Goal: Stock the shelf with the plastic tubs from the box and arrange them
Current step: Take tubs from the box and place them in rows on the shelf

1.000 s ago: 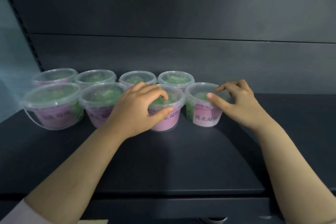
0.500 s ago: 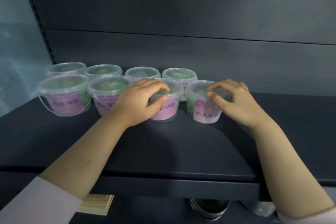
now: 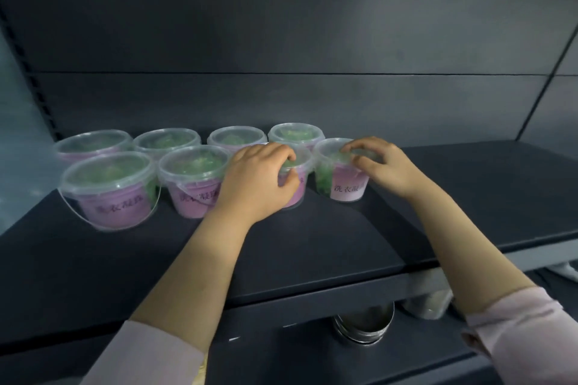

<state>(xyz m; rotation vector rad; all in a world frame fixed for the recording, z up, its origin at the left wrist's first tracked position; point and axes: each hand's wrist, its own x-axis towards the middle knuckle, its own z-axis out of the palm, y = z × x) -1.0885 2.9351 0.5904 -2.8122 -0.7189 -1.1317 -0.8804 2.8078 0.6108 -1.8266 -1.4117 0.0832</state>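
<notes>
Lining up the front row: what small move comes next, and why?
Probably turn the rightmost front tub with the right hand until its label faces forward. The label sits off to the right, with green contents showing at the left, while the left hand grips the neighbouring tub.

Dim, cool light pools on the back panel (image 3: 406, 25) near one o'clock, my view darkens at the corners, and lines bow.

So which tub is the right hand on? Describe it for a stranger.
On the dark grey metal shelf, eight clear plastic tubs with pink labels stand in two rows of four. Pick the front row's right-end tub: the right hand holds its lid, and nothing stands to its right.
</notes>
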